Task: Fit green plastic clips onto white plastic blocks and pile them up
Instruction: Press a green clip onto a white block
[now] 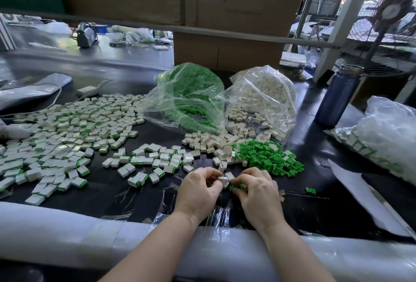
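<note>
White plastic block [223, 180] pinched in left hand [199, 191] fingertips, touching green clip [236, 186] clamped in right hand [256, 191]. Just beyond grip: loose green clips [270, 158], bare white blocks [211, 142]. Further left: pile of finished blocks [67, 133].

- No text, label, brand or number could be read anywhere.
- The cardboard boxes [236, 0] showed plain faces.
- The bottle [335, 99] and the bags [263, 92] bore no legible marking.
</note>
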A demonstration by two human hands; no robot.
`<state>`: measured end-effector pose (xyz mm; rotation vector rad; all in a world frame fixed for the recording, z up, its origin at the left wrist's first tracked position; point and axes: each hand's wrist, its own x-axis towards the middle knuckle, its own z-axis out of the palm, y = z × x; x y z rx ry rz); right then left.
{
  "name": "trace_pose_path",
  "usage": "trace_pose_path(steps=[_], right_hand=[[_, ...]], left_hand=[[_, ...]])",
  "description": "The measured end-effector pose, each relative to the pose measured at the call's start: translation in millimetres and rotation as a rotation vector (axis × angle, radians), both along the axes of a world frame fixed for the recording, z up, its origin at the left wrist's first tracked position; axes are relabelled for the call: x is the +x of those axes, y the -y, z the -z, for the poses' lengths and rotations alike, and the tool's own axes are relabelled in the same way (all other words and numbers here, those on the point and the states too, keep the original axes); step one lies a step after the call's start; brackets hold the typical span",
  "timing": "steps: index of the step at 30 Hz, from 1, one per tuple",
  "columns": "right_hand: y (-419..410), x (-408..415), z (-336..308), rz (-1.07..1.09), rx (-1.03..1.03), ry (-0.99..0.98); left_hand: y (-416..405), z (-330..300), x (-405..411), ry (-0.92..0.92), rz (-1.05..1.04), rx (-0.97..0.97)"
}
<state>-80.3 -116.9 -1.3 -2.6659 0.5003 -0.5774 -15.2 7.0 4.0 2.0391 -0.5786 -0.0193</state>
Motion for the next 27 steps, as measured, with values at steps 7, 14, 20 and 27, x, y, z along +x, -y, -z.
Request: trace_pose_path(steps=[7, 14, 20, 27], right_hand=[[1, -1, -1, -0.017, 0.067, 0.137], [1, -8, -8, -0.065, 0.528, 0.35], [2, -10, -11, -0.122, 0.699, 0.385], [2, -10, -11, -0.15, 0.896, 0.408]], left_hand=[[0, 1, 0, -0.034, 0.05, -0.057], [1, 2, 0, -0.097, 0.135, -0.154], [0, 1, 0, -0.172, 0.182, -0.215], [0, -2, 1, -0.264, 0.164, -0.308]])
